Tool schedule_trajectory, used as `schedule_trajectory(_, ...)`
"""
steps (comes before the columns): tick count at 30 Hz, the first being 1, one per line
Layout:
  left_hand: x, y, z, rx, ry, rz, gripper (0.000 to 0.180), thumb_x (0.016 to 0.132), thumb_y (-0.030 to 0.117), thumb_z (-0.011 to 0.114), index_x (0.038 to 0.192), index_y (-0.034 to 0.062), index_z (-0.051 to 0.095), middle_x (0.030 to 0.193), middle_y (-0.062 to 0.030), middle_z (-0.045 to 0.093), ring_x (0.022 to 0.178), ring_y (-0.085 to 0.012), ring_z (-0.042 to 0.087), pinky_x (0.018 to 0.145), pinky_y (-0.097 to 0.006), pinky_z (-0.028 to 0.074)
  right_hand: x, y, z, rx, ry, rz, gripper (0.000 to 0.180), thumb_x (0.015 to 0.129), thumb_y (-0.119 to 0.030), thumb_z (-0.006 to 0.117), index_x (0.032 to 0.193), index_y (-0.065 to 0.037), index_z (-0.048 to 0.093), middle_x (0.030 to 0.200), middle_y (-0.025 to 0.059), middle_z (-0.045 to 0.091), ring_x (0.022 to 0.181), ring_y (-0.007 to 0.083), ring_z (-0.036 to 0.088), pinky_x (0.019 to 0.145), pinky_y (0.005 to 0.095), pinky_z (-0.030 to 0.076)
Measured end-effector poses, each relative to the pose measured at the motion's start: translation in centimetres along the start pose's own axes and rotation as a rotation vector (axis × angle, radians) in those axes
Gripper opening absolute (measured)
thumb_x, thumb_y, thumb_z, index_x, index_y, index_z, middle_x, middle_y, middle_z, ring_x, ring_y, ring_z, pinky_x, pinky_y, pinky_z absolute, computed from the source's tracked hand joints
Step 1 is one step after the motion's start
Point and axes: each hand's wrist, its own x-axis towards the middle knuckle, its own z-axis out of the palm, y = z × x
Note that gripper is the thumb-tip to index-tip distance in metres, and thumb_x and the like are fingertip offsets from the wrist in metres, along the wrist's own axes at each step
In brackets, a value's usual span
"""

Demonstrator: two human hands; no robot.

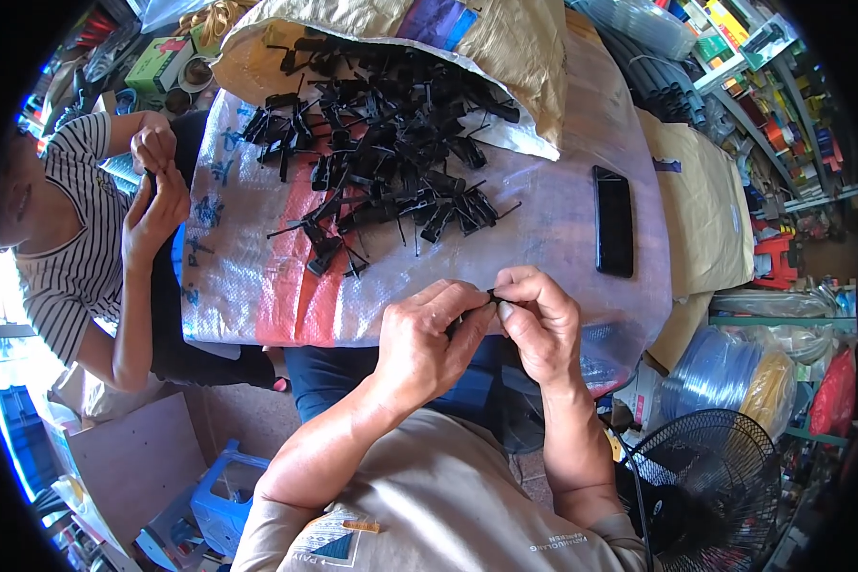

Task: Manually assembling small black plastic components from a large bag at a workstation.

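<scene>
My left hand [424,336] and my right hand [545,324] meet over the near edge of the covered table. Both have their fingers pinched together on a small black part [493,296], mostly hidden by the fingertips. Just beyond them lies a loose pile of black plastic parts [381,157] with thin rods sticking out. The pile spills from the mouth of a tan woven sack [515,57] lying at the far side.
A black phone [613,221] lies on the woven sheet [229,286] at the right. To the left, another person in a striped shirt [86,229] sits with both hands raised together. A black fan [705,477] stands at lower right, a blue plastic stool [224,496] at lower left.
</scene>
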Motion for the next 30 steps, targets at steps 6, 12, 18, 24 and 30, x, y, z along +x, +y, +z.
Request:
schedule_trajectory(6, 0.3, 0.3, -1.3, 0.108, -0.088, -0.003, 0.016, 0.082, 0.003, 0.068, 0.097, -0.0009, 0.064, 0.088, -0.013, 0.066, 0.079, -0.0212, 0.067, 0.067, -0.032, 0.053, 0.4, -1.2, 0.6, -0.04, 0.038, 0.186, 0.019, 0.087, -0.001, 0.065, 0.104, 0.001, 0.057, 0.086, 0.0011, 0.056, 0.072, 0.0039, 0.051, 0.062, 0.0194, 0.044)
schedule_trajectory(12, 1.1, -0.5, -2.9, -0.806, -0.067, -0.711, 0.031, 0.094, 0.015, 0.056, 0.12, -0.0022, 0.057, 0.089, -0.0079, 0.067, 0.062, -0.0077, 0.055, 0.054, -0.023, 0.046, 0.0, -2.1, -1.0, -0.168, -0.228, 0.067, 0.019, 0.081, -0.005, 0.073, 0.097, -0.001, 0.063, 0.09, 0.0058, 0.064, 0.076, 0.0118, 0.06, 0.069, 0.0259, 0.049)
schedule_trajectory(18, 0.3, -0.2, -3.2, -0.564, -0.339, -0.623, 0.028, 0.094, 0.012, 0.059, 0.117, -0.0026, 0.06, 0.085, -0.0021, 0.063, 0.065, -0.0067, 0.054, 0.057, -0.021, 0.044, 0.3, -2.1, 0.0, -0.203, -0.051, 0.193, 0.012, 0.087, -0.008, 0.069, 0.092, 0.0, 0.062, 0.072, 0.0008, 0.06, 0.064, 0.0067, 0.052, 0.057, 0.0212, 0.042)
schedule_trajectory(24, 0.4, -0.4, -3.0, -0.083, -0.346, -0.081, 0.031, 0.083, 0.01, 0.065, 0.112, -0.0003, 0.059, 0.082, -0.0184, 0.063, 0.073, -0.0323, 0.066, 0.066, -0.037, 0.05, 0.7, -2.4, -0.8, -0.377, -0.235, 0.194, 0.011, 0.085, -0.007, 0.069, 0.088, 0.001, 0.062, 0.067, 0.0068, 0.06, 0.059, 0.011, 0.054, 0.054, 0.0269, 0.045)
schedule_trajectory(30, 0.3, -0.8, -3.0, 0.082, -0.38, -0.051, 0.027, 0.077, 0.013, 0.066, 0.1, 0.0008, 0.059, 0.075, -0.0179, 0.062, 0.067, -0.0375, 0.063, 0.059, -0.04, 0.049, 2.1, -3.4, -0.6, -0.437, -0.373, 0.193, 0.008, 0.081, 0.001, 0.065, 0.087, 0.001, 0.06, 0.068, 0.0098, 0.061, 0.059, 0.0154, 0.057, 0.056, 0.0296, 0.046)
